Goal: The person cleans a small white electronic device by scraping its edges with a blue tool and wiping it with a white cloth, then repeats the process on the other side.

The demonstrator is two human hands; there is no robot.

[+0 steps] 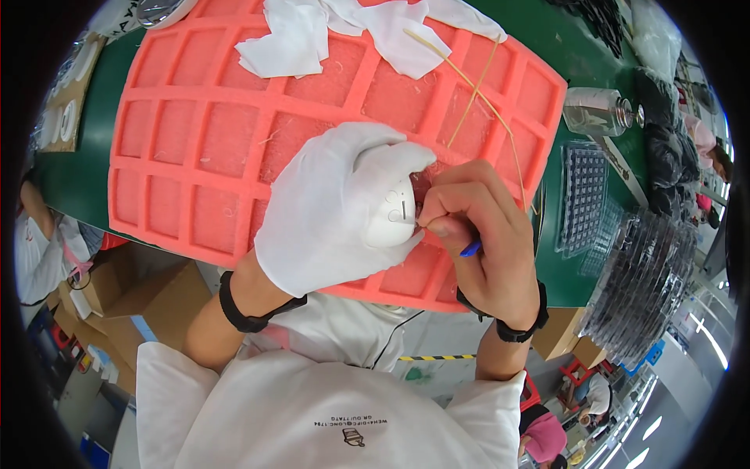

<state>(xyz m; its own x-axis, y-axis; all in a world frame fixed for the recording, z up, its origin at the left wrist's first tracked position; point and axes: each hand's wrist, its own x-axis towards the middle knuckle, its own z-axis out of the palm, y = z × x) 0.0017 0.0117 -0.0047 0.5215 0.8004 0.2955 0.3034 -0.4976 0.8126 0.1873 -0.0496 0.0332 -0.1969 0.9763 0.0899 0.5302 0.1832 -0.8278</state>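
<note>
My left hand (pixel 316 211), in a white glove, is closed around a small white rounded plastic device (pixel 393 217). A dark slot and faint round marks show on the device's face, turned toward my right hand. My bare right hand (pixel 480 227) has its fingers pinched together at the device's right edge. From under those fingers pokes the blue end of a slim tool (pixel 470 248); the rest of it is hidden in the hand. What the fingertips touch is too small to make out. Both hands are above a pink foam tray (pixel 226 141) with square compartments.
White cloths (pixel 289 39) and thin yellowish strips (pixel 476 86) lie across the tray's far side. On the green table (pixel 539 39) at right are a clear bottle (pixel 591 111), a plastic blister tray (pixel 582 195) and stacked clear trays (pixel 644 281). Cardboard boxes (pixel 156 305) stand lower left.
</note>
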